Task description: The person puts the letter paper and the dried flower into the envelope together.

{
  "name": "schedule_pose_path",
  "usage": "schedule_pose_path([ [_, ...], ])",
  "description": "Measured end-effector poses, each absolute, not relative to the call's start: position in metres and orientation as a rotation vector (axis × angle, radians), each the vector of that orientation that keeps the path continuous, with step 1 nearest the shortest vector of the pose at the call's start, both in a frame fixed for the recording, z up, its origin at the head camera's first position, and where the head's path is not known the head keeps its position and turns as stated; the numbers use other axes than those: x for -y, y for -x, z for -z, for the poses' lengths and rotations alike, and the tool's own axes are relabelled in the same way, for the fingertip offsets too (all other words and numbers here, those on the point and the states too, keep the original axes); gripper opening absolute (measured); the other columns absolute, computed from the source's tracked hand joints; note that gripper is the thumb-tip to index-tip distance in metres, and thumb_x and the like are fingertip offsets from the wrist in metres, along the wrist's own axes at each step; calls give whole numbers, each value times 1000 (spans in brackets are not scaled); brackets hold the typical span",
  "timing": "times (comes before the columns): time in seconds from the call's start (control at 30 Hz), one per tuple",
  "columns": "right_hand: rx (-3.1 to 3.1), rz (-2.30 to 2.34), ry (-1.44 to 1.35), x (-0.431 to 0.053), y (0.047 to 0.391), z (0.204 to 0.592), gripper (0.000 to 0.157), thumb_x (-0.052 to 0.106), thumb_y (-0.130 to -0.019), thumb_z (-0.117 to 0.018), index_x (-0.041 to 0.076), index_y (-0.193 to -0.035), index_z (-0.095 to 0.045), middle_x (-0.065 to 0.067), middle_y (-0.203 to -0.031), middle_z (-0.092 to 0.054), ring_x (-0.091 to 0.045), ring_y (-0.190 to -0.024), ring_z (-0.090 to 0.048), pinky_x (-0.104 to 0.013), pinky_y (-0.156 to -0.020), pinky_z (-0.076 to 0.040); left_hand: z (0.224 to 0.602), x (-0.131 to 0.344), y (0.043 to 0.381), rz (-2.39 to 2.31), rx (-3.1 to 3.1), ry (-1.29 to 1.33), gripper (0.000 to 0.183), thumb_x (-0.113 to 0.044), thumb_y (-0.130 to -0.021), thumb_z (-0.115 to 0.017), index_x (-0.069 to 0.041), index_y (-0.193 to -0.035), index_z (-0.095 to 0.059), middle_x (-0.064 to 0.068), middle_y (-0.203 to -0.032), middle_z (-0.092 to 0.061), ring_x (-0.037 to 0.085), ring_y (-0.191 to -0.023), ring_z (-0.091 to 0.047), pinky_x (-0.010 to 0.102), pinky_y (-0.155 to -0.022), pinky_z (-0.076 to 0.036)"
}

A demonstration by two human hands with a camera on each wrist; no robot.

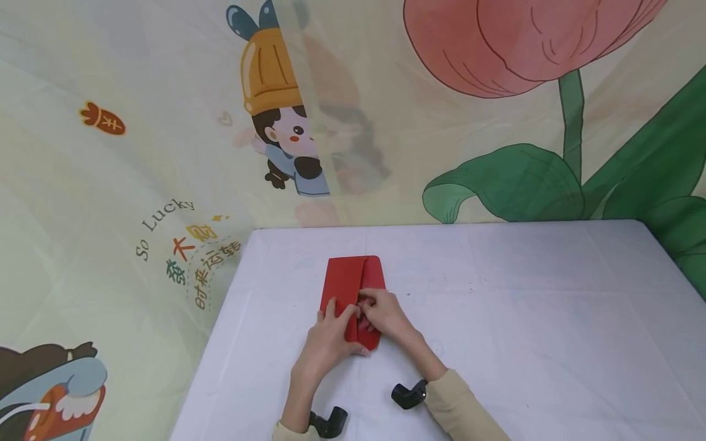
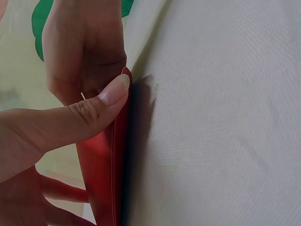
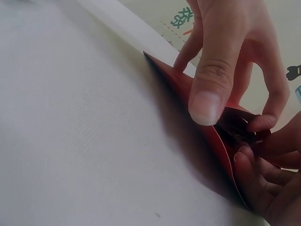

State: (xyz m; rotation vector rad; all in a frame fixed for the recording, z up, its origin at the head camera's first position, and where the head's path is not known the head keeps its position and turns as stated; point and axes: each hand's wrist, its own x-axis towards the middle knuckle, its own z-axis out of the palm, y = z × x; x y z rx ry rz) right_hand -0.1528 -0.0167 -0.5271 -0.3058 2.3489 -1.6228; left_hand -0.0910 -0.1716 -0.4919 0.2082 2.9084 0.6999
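A red envelope [image 1: 343, 278] lies on the table, its long side slit and flap turned to the right. My left hand [image 1: 325, 344] holds its near part, the thumb at the lower edge and the index finger at the mouth. In the left wrist view that thumb [image 2: 101, 106] presses on the envelope's edge [image 2: 101, 160]. At the mouth, my right hand [image 1: 388, 315] has its fingers curled and pinches a small dark reddish thing [image 3: 239, 134], mostly hidden between the fingers and the envelope; its kind cannot be made out.
A white cloth covers the table [image 1: 524, 318], which reaches well to the right of the envelope. Behind and to the left hangs a printed curtain [image 1: 182, 122] with cartoon figures and a large flower. Black wrist cameras [image 1: 408, 395] sit on both forearms.
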Motion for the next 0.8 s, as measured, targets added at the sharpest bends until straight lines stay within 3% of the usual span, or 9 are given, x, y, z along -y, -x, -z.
schedule_pose_path([
  [0.43, -2388, 1479, 446, 5, 155, 530, 38, 7, -101, -60, 3, -138, -63, -4, -69, -64, -12, -57, -57, -23, -57, -50, 495, 167, 90, -655, -2915, -191, 78, -31, -70, -96, -18, -138, -60, 33, -153, -40, 66, -134, -41, 58, -84, -61],
  [0.6, -2529, 1483, 416, 1, 154, 530, 30, 7, -100, -62, 2, -129, -68, -1, -69, -61, -9, -56, -51, -20, -54, -44, 497, 167, 89, -637, -2925, -182, 81, -31, -69, -96, -19, -141, -60, 33, -153, -40, 65, -134, -40, 60, -85, -60],
  [0.7, -2668, 1468, 442, -1, 153, 528, 24, 7, -98, -65, 4, -121, -72, -1, -79, -66, -10, -63, -54, -21, -57, -47, 498, 166, 89, -618, -2944, -178, 87, -31, -69, -96, -18, -145, -56, 32, -153, -40, 64, -134, -42, 60, -86, -60],
  [0.8, -2809, 1389, 547, -2, 151, 526, 26, 10, -95, -71, 7, -120, -73, -5, -100, -72, -15, -84, -62, -27, -70, -57, 500, 165, 88, -583, -2970, -186, 93, -32, -69, -96, -17, -149, -52, 32, -152, -42, 65, -132, -44, 60, -86, -60],
])
